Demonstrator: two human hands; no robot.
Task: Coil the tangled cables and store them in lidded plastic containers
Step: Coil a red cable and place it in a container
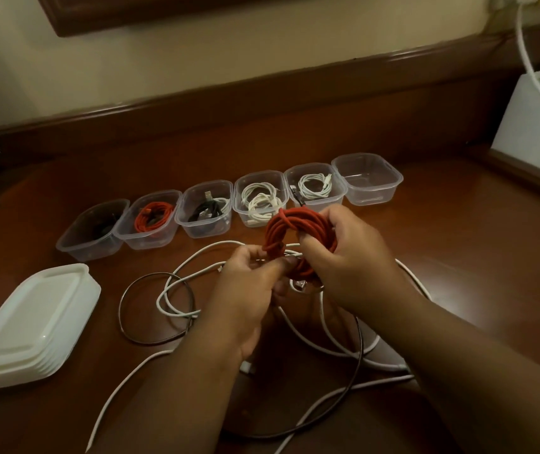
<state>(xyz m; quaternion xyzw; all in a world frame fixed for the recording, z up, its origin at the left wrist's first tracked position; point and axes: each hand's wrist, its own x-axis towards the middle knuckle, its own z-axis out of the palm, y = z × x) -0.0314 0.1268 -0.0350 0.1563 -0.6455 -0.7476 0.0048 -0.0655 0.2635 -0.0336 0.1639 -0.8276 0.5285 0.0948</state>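
Coiling cables at a wooden desk point(442, 257), a person works in front of a row of six clear containers point(229, 208). Nearest that row, on its left, sits a stack of white lids point(29, 322). Loose white and black cables point(177, 299) sprawl below the row. Just before it, the right hand point(347, 257) grips a red cable coil point(295, 237) while the left hand point(255, 276) pinches its tail end. If either grip loosens, the springy loops would likely unwind and snag the loose tangle beneath.
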